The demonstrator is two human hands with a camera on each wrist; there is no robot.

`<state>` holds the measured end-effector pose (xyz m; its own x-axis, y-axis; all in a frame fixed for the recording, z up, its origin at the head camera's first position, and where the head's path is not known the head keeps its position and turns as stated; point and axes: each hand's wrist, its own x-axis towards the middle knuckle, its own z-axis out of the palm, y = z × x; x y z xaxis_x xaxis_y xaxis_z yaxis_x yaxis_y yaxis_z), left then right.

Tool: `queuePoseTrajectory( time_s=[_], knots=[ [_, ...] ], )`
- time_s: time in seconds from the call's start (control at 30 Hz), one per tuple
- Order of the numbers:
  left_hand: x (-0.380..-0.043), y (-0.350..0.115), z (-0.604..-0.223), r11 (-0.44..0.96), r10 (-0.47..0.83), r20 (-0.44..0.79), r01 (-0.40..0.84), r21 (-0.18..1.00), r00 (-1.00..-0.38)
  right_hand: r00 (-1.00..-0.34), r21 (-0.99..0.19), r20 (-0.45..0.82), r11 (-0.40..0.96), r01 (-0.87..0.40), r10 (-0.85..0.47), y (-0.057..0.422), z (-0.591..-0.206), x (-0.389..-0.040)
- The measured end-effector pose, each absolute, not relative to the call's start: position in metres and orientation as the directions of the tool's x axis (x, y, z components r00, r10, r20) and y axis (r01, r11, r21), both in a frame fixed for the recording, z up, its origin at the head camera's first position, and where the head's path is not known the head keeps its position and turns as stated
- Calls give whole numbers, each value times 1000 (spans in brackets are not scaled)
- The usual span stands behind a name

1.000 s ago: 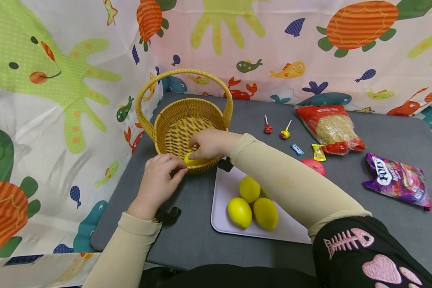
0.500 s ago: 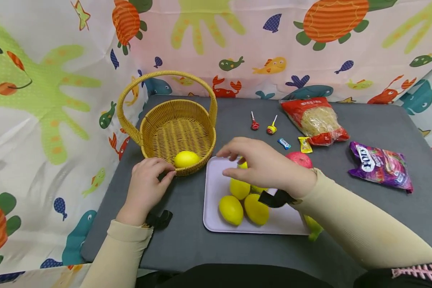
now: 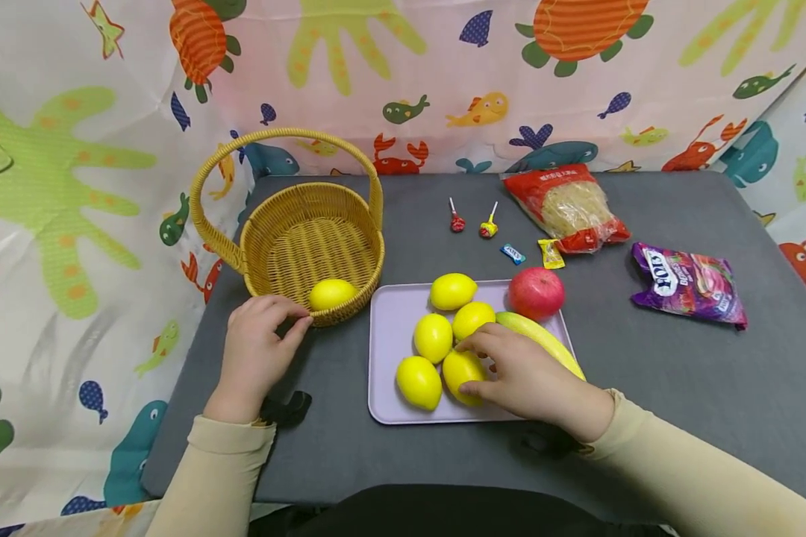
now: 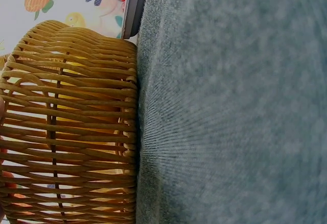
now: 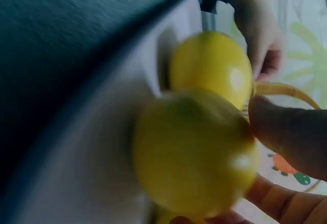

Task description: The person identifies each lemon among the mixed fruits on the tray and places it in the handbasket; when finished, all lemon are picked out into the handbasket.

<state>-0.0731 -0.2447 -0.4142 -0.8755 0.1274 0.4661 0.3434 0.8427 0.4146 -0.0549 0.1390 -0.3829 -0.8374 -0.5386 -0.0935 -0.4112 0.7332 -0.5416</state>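
My left hand pinches the near rim of a yellow wicker basket with a tall handle. One lemon lies inside the basket, near that rim; its yellow shows through the weave in the left wrist view. Over a lilac tray, my right hand has thumb and fingers curled round the front right lemon. In the right wrist view this lemon sits between thumb and fingertips, low over the tray. Several other lemons lie close around it.
A banana and a red round fruit share the tray. Behind it lie two lollipops, a blue candy and a yellow candy. A red food bag and a purple packet lie right. Printed curtains border the table.
My right hand has left the lemon in the basket, moved right to the tray and taken hold of another lemon there. The left hand stays on the rim; the head view has shifted right.
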Motion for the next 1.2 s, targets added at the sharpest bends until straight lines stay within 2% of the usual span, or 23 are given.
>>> queuePoseTrajectory(
  time_s=[0.33,0.57,0.7,0.87,1.03,1.2],
  knots=[
    [-70,-248,-413,846,115,476,337,413,-872,-806,-577,-59,679,-453,-589,133,-392,-57],
    [-70,-247,-413,847,130,475,347,402,-870,-797,-681,-91,621,-388,-598,135,-358,-74],
    [-71,-248,-412,853,141,467,347,391,-873,-777,-736,-56,552,-393,-627,121,-327,-101],
    [-71,-251,-409,866,149,468,344,363,-871,-761,-766,-3,490,-416,-649,77,-298,-148],
    [-71,-255,-407,886,164,496,349,306,-853,-732,-682,21,525,-509,-681,21,-296,-191],
    [-70,-257,-406,887,178,508,361,287,-843,-698,-597,-40,578,-557,-715,-18,-313,-218]
  ],
)
